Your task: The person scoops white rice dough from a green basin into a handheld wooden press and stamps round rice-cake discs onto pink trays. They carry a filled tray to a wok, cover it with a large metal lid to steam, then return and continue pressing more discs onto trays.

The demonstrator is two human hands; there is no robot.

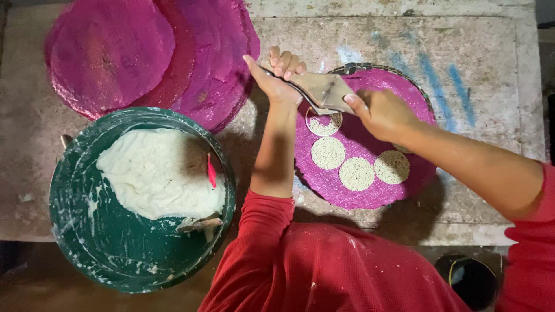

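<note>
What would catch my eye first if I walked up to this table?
Probably the bright pink round mats stacked at the top left, and another pink mat in the middle carrying pale seed-covered discs. Over it the left hand and right hand hold a flat scraper. A big green bucket of white dough sits lower left.

Flat metal scraper tool (321, 91), pale and smeared w/ batter, held level over the top-left edge of the round pink mat (347, 193). Four whitish grainy discs (356, 174) lie on the mat, mid to lower-right.
</note>
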